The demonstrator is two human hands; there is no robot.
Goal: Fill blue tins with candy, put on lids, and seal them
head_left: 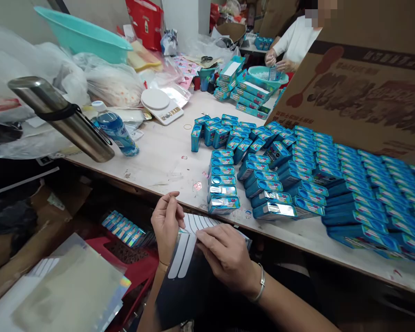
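A sheet with long white strips [184, 256] lies over my lap, partly transparent against the dark clothing. My right hand [224, 253] rests over its upper part, thumb and fingers pressed together at the strips; whatever is between them is too small to name. At the sheet's upper left edge is my left hand [168, 221], its fingers curled near the thumb, and I cannot tell if they hold anything. Just beyond my hands, blue boxes [224, 204] stand in a row at the table's front edge, several with shiny strips on top.
Many more blue boxes [359, 207] fill the right of the table [159, 161]. A steel flask [62, 120], a blue bottle [115, 129] and a white scale [162, 108] stand left. A large carton [359, 92] is behind. Across, a person's hands [278, 62] work over a basin [263, 78].
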